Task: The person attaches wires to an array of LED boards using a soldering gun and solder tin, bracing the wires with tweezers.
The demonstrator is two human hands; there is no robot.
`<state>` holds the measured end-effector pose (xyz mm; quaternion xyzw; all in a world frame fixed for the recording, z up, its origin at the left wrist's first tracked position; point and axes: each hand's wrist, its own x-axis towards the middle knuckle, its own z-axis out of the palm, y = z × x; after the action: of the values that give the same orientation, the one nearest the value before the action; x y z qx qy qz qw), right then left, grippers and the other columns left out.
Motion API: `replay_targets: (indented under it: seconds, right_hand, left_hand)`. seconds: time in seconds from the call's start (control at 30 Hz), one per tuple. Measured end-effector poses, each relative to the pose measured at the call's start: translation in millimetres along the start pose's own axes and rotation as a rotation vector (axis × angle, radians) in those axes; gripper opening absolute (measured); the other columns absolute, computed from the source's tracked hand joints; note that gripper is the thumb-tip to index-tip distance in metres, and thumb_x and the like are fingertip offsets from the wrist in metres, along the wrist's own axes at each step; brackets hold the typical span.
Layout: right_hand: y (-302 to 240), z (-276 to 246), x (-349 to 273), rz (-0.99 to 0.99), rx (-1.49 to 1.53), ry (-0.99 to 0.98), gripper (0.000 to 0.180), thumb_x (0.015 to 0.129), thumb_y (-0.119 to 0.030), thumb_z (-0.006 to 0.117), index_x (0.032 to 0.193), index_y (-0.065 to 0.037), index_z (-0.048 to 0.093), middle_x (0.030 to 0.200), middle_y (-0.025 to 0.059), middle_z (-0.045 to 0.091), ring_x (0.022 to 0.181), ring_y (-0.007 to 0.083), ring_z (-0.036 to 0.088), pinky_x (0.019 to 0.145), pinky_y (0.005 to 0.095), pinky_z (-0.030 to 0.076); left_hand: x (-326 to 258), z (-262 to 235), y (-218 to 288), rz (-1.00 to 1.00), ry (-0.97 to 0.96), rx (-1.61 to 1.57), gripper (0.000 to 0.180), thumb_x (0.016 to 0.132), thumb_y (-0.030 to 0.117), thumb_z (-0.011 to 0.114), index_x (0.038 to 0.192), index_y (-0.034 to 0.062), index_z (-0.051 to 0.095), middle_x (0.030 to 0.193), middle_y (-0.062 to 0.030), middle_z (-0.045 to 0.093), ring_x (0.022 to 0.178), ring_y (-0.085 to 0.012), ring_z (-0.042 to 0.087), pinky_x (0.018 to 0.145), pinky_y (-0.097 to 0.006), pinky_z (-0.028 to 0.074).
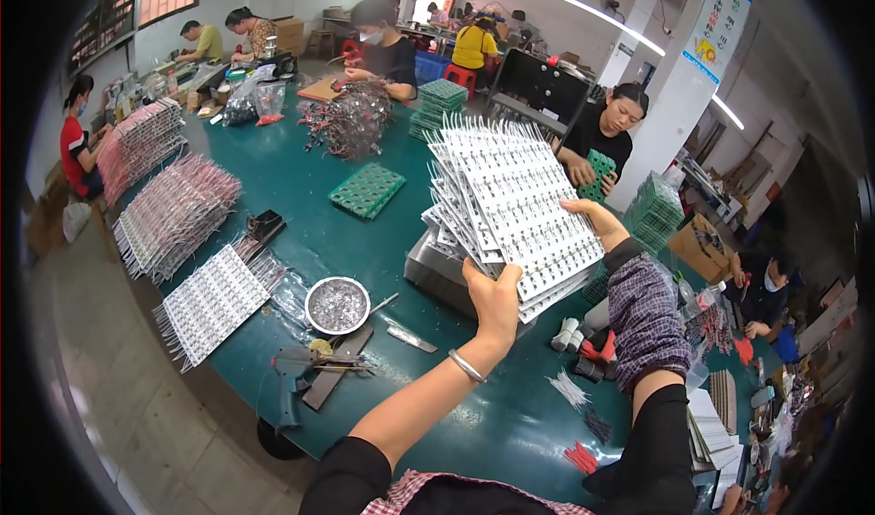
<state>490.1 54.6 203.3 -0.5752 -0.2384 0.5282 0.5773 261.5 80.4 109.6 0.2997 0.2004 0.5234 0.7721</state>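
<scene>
Between my two hands is a thick stack of white circuit board panels (524, 210), tilted, with thin wires or pins bristling from the upper edges. My left hand (493, 303) grips the lower left edge, its thumb up along the side. Around the right edge, my right hand (598, 224) holds the same stack, fingers partly hidden behind it. Below and behind the panels, a grey metal box or block (439, 273) stands on the green table (437, 387), partly covered by the stack.
At left lie several stacks of wired panels (178, 210). A white bowl (336, 305) of small metal bits sits near a glue gun (287, 383). A green tray (366, 190) lies beyond. Across the table, a co-worker (612, 123) holds a green tray.
</scene>
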Motion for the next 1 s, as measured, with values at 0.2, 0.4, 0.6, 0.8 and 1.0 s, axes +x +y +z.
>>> replay_targets:
  seconds: [0.2,0.4,0.6,0.8,1.0]
  right_hand:
    - [-17,-17,20,-0.019,-0.358,-0.023,0.047,0.087,-0.034,0.07,0.111,0.005,0.067,0.093,0.0122,0.072,0.068,0.0136,0.07,0.061,0.0232,0.056]
    - [-43,-13,29,-0.015,-0.616,-0.004,0.056,0.085,-0.041,0.071,0.113,0.007,0.066,0.101,0.016,0.07,0.08,0.0154,0.069,0.071,0.0221,0.052]
    - [-48,-21,35,-0.077,-0.838,0.083,0.048,0.089,-0.038,0.069,0.116,0.002,0.066,0.104,0.0087,0.069,0.091,0.0128,0.064,0.078,0.0251,0.049]
    - [-40,1,50,-0.127,-1.067,0.165,0.048,0.087,-0.038,0.071,0.11,0.005,0.068,0.1,0.0072,0.069,0.093,0.0119,0.061,0.08,0.0263,0.046]
    - [-45,-28,22,-0.698,-1.11,0.456,0.032,0.089,-0.023,0.069,0.104,0.005,0.07,0.087,0.0018,0.068,0.079,0.0088,0.059,0.068,0.0248,0.046]
  left_hand:
    - [-6,18,11,-0.104,-0.057,-0.124,0.067,0.08,0.002,0.063,0.134,-0.0103,0.027,0.128,-0.0198,0.046,0.116,-0.0239,0.049,0.102,-0.033,0.038]
    - [-8,36,4,-0.107,-0.008,-0.25,0.072,0.085,0.002,0.067,0.139,-0.0076,0.021,0.134,-0.0195,0.042,0.12,-0.0227,0.046,0.104,-0.033,0.037]
    - [-11,42,-24,-0.045,-0.016,-0.127,0.079,0.084,0.006,0.072,0.141,-0.0088,0.019,0.137,-0.0191,0.04,0.122,-0.0227,0.044,0.105,-0.034,0.036]
    - [-8,1,-2,-0.116,-0.157,-0.156,0.081,0.086,0.008,0.072,0.143,-0.0093,0.018,0.138,-0.0187,0.04,0.124,-0.0237,0.044,0.105,-0.033,0.037]
    - [-17,-75,65,-0.116,-0.036,-0.015,0.061,0.08,-0.01,0.062,0.137,-0.0069,0.038,0.138,-0.0175,0.04,0.122,-0.0261,0.047,0.1,-0.04,0.049]
